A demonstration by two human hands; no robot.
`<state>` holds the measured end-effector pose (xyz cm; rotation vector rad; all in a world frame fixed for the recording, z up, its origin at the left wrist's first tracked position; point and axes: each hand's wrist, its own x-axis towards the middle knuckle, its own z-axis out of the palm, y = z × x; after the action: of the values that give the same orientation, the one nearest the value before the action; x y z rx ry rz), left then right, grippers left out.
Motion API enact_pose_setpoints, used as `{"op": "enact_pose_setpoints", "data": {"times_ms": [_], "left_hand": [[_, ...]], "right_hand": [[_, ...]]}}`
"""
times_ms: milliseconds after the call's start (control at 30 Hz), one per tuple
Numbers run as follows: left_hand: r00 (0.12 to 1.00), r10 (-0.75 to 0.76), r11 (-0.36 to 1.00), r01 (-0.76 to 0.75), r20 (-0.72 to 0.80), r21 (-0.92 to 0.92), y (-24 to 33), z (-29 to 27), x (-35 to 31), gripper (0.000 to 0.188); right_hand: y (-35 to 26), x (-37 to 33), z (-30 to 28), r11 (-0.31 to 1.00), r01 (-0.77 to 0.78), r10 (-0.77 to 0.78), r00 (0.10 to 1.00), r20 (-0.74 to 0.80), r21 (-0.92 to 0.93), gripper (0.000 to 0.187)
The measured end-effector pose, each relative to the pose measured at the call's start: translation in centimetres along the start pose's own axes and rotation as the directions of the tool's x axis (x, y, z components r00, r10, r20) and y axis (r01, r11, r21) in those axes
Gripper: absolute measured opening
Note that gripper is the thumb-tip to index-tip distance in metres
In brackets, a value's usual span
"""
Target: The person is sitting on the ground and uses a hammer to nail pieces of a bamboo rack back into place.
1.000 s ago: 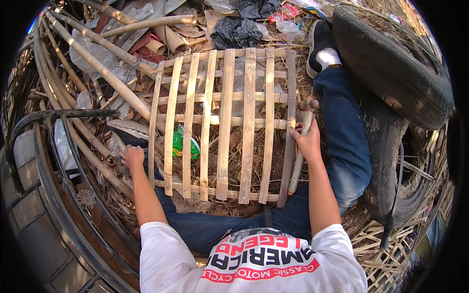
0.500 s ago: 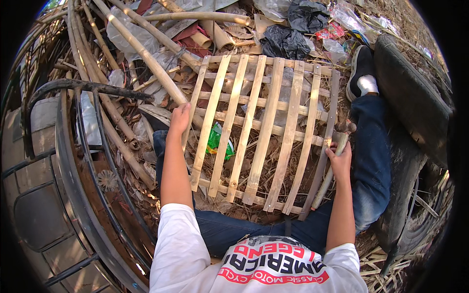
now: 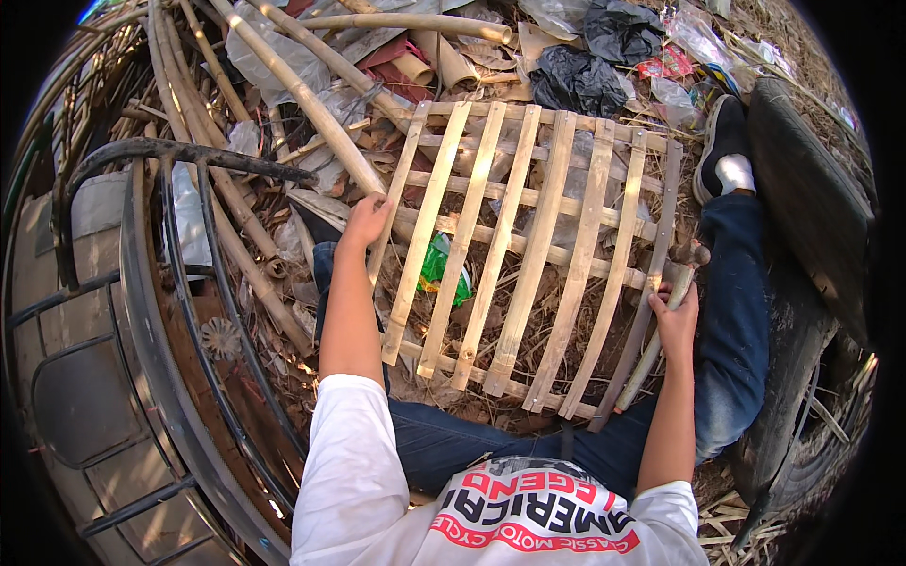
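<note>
A lattice panel of bamboo slats (image 3: 557,255) lies across the space between my legs, its long pale strips crossing several thinner rails. My left hand (image 3: 366,221) is closed around the panel's left edge, by the outermost slat. At the right edge, next to a darker grey slat (image 3: 651,302), my right hand (image 3: 676,316) is wrapped around the wooden handle of a hammer (image 3: 655,354). The hammer's rusty head (image 3: 689,254) points away from me. The thumb and fingers of my right hand also lie close to the grey slat; whether they grip it, I cannot tell.
Long bamboo poles (image 3: 302,94) lie at the far left. A black metal-framed seat (image 3: 94,396) stands on my left, and old tyres (image 3: 812,208) on my right. Black plastic bags (image 3: 580,80) and a green wrapper (image 3: 444,269) lie among dry leaves.
The whole scene has shifted slightly right in the picture. Both hands keep nearly the same places on the panel's edge and the hammer.
</note>
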<state>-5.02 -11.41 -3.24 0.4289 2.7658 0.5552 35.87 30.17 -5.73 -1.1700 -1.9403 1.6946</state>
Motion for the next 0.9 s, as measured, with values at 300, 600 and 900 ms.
{"op": "enact_pose_setpoints", "data": {"times_ms": [300,600,900], "left_hand": [[1.000,0.019,1.000,-0.019,0.011,-0.024,0.3,0.2,-1.4,0.043],[0.999,0.032,0.999,-0.032,0.013,0.014,1.7,-0.5,-1.6,0.043],[0.983,0.163,0.982,-0.153,-0.082,0.112,2.8,-0.3,-1.1,0.042]], "right_hand": [[0.1,0.2,0.0,1.000,-0.004,0.004,1.000,0.003,-0.004,0.065],[-0.2,-0.1,0.3,1.000,-0.015,0.016,1.000,-0.006,0.011,0.057],[-0.4,-0.4,0.2,1.000,-0.011,0.011,1.000,-0.022,0.003,0.059]]}}
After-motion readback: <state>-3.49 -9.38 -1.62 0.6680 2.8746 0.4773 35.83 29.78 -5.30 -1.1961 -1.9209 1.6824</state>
